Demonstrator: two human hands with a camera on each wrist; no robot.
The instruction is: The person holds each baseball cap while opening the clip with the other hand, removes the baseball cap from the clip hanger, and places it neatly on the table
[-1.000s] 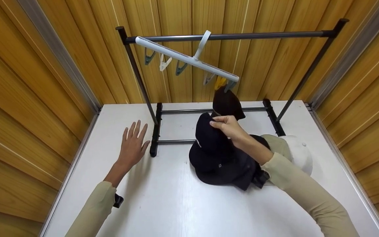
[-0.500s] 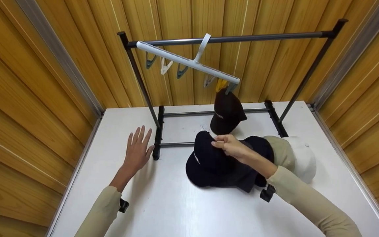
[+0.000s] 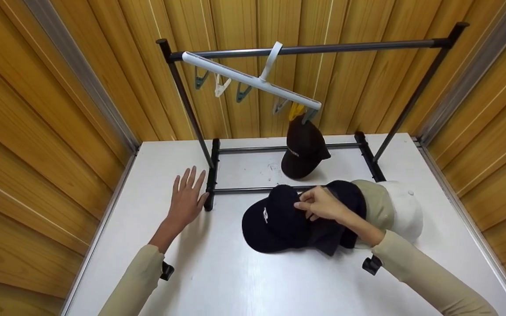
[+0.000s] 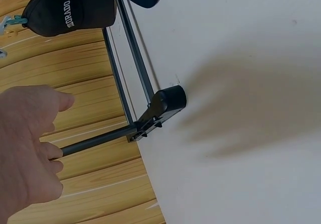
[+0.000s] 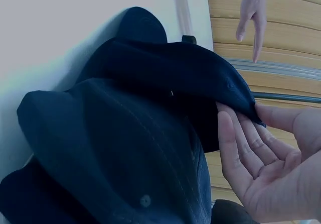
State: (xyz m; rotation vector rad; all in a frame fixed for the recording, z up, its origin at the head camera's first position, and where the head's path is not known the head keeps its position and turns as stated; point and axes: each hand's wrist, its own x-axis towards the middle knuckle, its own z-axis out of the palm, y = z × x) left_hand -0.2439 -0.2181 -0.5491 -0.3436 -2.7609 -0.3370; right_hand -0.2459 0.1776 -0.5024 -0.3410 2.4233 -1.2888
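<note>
My right hand pinches the back edge of a navy baseball cap with a small white logo. In the right wrist view, thumb and fingers close on the cap's edge. That cap is at the left end of a row of caps on the white table, against a dark grey cap. Near the rack's left foot, my left hand is held with its fingers spread, holding nothing. A dark brown cap hangs from clips on a white hanger.
A black metal rack stands at the back and carries the hanger. Several other clips dangle from it. Another navy cap, a beige cap and a white cap continue the row rightward. Wood-panelled walls enclose the table.
My right hand has lowered the navy cap from near the hanging brown cap toward the table and slightly left, its logo turning into view. The left hand has barely moved.
</note>
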